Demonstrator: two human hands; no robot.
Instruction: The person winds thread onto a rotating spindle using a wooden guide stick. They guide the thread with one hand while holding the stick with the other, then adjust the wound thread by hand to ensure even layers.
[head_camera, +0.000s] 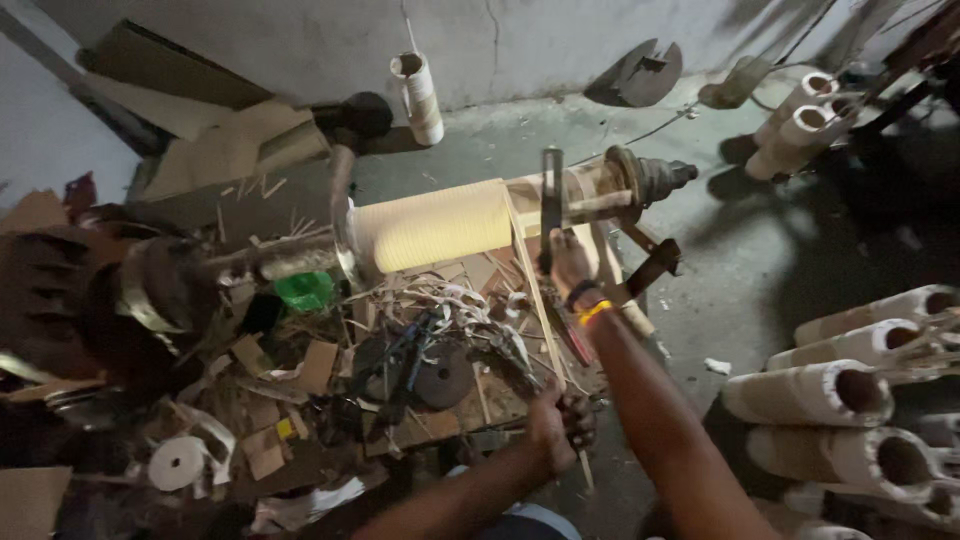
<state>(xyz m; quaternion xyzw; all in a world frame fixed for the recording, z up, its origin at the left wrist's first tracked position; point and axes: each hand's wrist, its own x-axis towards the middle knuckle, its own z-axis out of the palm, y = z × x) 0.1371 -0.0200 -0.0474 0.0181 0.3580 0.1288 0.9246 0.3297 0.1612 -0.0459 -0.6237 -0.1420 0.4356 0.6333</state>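
Our right hand (570, 262) grips a dark flat blade tool (551, 205) upright against the yellow roll (435, 226) on the horizontal spindle (640, 180), just left of the grip. Our left hand (556, 420), below and nearer us, closes on 1 thin wooden strip (535, 290) slanting up to the roll. We judge the blade could skid toward our wrist bands (590, 303) if the roll catches it, or the strip could snap over the scrap-littered bench (420, 400).

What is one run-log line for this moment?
right hand: holds dark tool at cardboard tube | left hand: grips thin strip
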